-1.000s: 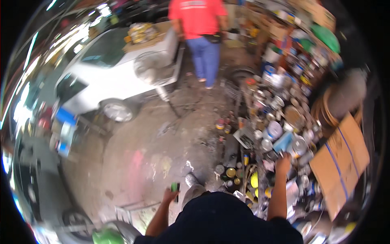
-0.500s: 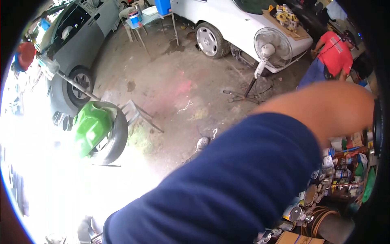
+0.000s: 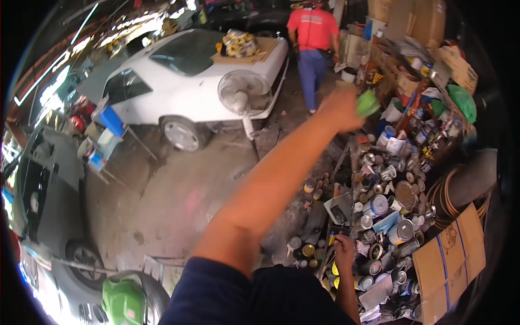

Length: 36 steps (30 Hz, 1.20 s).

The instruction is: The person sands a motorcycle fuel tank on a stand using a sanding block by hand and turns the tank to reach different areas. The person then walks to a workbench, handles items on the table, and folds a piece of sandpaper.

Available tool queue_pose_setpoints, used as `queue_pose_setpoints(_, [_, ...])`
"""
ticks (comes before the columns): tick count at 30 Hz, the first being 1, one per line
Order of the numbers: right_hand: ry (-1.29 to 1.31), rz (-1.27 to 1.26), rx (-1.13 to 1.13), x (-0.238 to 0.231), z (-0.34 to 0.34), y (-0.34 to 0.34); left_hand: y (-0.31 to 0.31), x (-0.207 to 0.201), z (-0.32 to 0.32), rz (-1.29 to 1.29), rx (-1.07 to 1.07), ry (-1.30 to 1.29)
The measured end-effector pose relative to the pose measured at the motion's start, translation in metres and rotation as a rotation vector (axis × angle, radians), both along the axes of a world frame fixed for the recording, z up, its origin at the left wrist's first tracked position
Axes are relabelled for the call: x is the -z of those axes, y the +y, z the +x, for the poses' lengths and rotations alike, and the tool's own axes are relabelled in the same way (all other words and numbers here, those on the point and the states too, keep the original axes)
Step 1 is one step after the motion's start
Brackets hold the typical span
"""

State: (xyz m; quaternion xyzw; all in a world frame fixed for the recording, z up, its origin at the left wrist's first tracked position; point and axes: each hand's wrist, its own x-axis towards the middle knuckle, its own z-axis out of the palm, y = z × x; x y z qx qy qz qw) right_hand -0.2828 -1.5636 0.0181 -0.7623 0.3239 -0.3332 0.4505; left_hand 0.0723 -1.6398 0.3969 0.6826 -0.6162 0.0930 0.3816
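My left arm reaches up across the view in a dark blue short sleeve. At its end, my left hand [image 3: 341, 112] is closed and blurred by motion. A small bright green piece [image 3: 368, 104] sits at its fingers; its kind is too smeared to tell. Lower down, my right hand [image 3: 344, 252] is over the crowded cans with its fingers bent together. Whatever may be between them cannot be made out. A small yellow-and-dark item [image 3: 331, 238] lies right by those fingertips. Beside the right hand stand paint cans [image 3: 401, 232], several of them lidded and stained.
A pedestal fan [image 3: 241, 100] stands before a white car [image 3: 184, 81]. A person in a red shirt [image 3: 312, 30] is beyond it. Flattened cardboard [image 3: 449, 262] leans at the lower right, near coiled hose [image 3: 444, 189]. A green motorcycle tank [image 3: 123, 300] rests at the lower left.
The view has swung right, towards the cans. My left arm, earlier large across the view, now stretches farther away with its hand showing. My right hand has come into view. The other person now stands upright.
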Motion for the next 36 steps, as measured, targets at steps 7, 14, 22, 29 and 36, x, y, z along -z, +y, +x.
queue_pose_setpoints(7, [-0.204,0.266,-0.175,-0.070,0.087,-0.002,0.142,0.255,-0.058,0.134,0.176,1.073])
queue_pose_setpoints(14, [0.064,0.006,-0.565,-0.064,0.129,0.048,0.260,0.333,-0.110,-0.122,0.023,1.600])
queue_pose_setpoints(22, [-0.013,-0.078,-0.581,-0.045,0.142,0.065,0.275,0.340,-0.115,0.082,-0.093,1.479])
queue_pose_setpoints(29, [0.007,0.381,-0.358,-0.041,0.128,0.056,0.282,0.338,-0.117,0.201,-0.032,1.483])
queue_pose_setpoints(36, [-0.195,1.003,-0.333,-0.052,0.108,0.044,0.272,0.329,-0.118,0.249,-0.086,1.676])
